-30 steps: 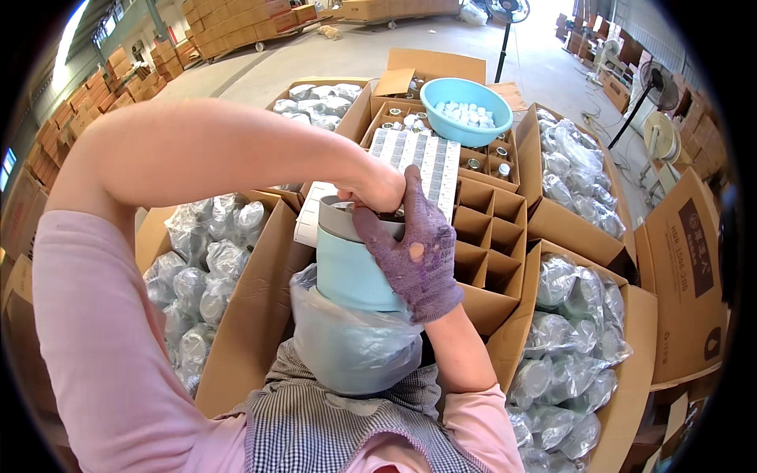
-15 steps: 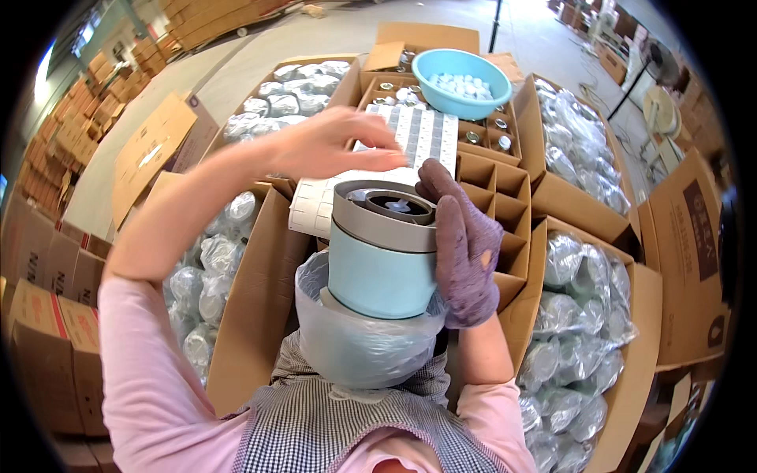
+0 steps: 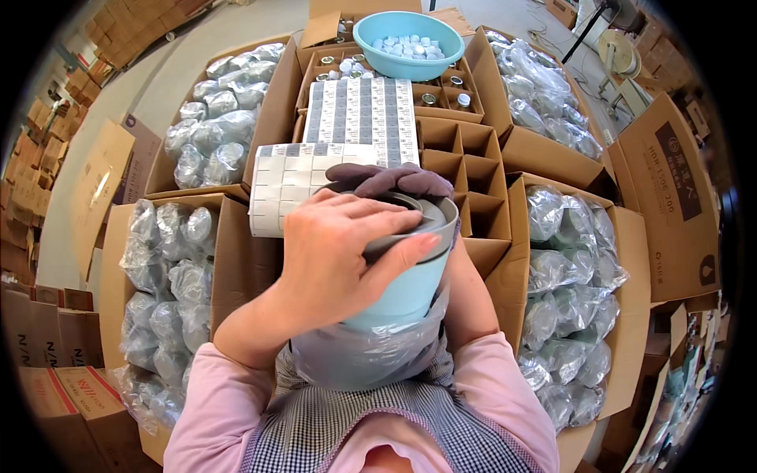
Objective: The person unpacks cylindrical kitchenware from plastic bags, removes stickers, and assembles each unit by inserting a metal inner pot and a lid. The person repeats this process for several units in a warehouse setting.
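Observation:
A light blue round container [image 3: 398, 293] with a grey collar stands upright in front of my body, its lower part inside a clear plastic bag [image 3: 367, 355]. It looks like a small appliance base, but I cannot tell its exact kind. My bare left hand [image 3: 335, 256] grips the top of the collar, thumb on the near side and fingers across the opening. Around the far side, my right hand [image 3: 394, 180] in a purple glove curls its fingers over the rim. Both hands hide much of the opening. Just beyond lie label sheets [image 3: 359, 118], white and grey.
Open cartons of plastic-wrapped items stand left [image 3: 169, 292] and right [image 3: 572, 307]. A divided carton [image 3: 465, 169] sits ahead on the right. Farther back, a blue basin [image 3: 453, 59] with small white caps [image 3: 406, 47] rests on a carton of bottles.
My left hand has come down from above the label sheets onto the collar. My gloved right hand has shifted from the right side to the far rim. The container has tilted less toward me.

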{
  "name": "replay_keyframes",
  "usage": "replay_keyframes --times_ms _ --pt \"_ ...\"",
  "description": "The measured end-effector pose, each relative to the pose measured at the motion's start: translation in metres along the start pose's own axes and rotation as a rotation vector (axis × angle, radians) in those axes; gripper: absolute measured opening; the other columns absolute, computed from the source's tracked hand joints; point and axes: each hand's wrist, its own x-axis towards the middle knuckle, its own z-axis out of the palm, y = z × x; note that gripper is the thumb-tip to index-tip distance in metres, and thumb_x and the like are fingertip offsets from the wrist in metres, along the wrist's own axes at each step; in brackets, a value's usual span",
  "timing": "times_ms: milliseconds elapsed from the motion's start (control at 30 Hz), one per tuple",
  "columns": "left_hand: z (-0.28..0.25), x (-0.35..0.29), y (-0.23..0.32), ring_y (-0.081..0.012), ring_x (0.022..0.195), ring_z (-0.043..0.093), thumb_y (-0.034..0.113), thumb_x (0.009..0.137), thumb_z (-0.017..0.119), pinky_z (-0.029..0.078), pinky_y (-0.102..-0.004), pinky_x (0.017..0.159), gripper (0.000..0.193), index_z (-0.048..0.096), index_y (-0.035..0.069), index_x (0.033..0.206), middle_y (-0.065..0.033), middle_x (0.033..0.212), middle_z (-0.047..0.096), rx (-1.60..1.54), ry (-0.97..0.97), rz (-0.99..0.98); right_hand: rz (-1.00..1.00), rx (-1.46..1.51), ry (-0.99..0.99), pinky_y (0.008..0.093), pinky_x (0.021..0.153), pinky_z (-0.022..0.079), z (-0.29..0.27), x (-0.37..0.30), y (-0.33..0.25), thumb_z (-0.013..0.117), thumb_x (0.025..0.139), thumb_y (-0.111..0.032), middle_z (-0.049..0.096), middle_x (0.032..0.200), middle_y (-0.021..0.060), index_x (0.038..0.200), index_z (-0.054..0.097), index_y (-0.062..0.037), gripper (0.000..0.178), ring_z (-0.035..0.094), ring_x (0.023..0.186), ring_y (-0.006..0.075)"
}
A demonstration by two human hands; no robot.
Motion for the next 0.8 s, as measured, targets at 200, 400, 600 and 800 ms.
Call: replay_keyframes --times_ms 200,400,600,800 --pt "-0.007 0.000 -0.063 -0.0201 0.086 0.072 0.020 0.077 0.075 0.050 -0.0299 0.075 0.022 0.078 0.008 0.095 -0.0090 0.095 0.075 -0.438 -0.092 0.163 0.096 -0.567 0.031 0.0370 0.109 0.039 0.006 -0.006 -0.034 0.030 0.086 -0.016 0.066 0.117 0.0242 0.105 0.068 0.0133 0.052 0.055 0.123 0.0332" --pt "0.005 0.002 -0.116 -0.0258 0.093 0.070 0.030 0.083 0.065 0.050 -0.0324 0.083 0.035 0.077 0.000 0.096 -0.0172 0.098 0.074 -0.831 -0.165 0.300 -0.016 -1.151 0.089 0.0383 0.104 0.043 0.031 -0.017 -0.049 0.032 0.092 -0.006 0.067 0.112 0.0234 0.099 0.066 0.0054 0.037 0.059 0.118 0.0355" --pt "-0.011 -0.002 -0.045 -0.0203 0.080 0.071 0.021 0.080 0.074 0.051 -0.0315 0.074 0.019 0.077 0.006 0.091 -0.0094 0.089 0.075 -0.241 -0.057 0.214 0.055 -0.478 0.001 0.0380 0.107 0.040 0.013 -0.010 -0.035 0.034 0.089 -0.025 0.065 0.117 0.0267 0.107 0.065 0.0132 0.052 0.053 0.124 0.0389" --pt "0.001 0.001 -0.001 -0.0233 0.073 0.069 0.018 0.079 0.072 0.047 -0.0318 0.066 0.022 0.074 0.006 0.097 -0.0090 0.082 0.073 0.026 -0.020 0.144 -0.184 -0.014 -0.075 0.0378 0.107 0.041 -0.002 -0.005 0.010 0.033 0.096 -0.029 0.062 0.123 0.0264 0.126 0.058 0.0074 0.052 0.054 0.123 0.0337"
